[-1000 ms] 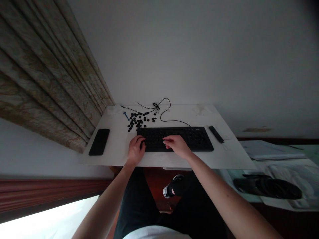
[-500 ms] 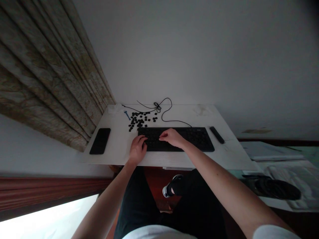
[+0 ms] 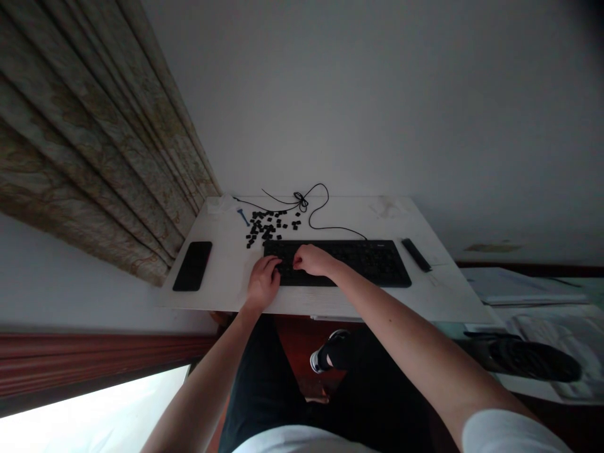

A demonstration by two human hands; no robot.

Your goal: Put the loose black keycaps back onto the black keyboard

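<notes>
A black corded keyboard [image 3: 372, 263] lies along the front half of the white table. My left hand [image 3: 263, 280] rests at its left end, fingers stretched over the keys and the thumb apart. Over the left part of the keyboard, my right hand [image 3: 312, 259] is closed in a pinch with its fingertips down at the keys. Whatever is between those fingertips is too small to make out. Loose black keycaps [image 3: 268, 229] are scattered behind the keyboard's left end, and a small blue tool [image 3: 243, 217] lies beside them.
A black phone [image 3: 192, 266] lies at the table's left. To the right of the keyboard is a narrow black bar [image 3: 416, 255]. The keyboard's cable [image 3: 325, 204] loops along the back by the wall. A patterned curtain [image 3: 94, 126] hangs at the left.
My right hand has moved left along the keyboard, closer to my left hand, its fingers still pinched. My left hand stays at the keyboard's left end. The view has shifted slightly.
</notes>
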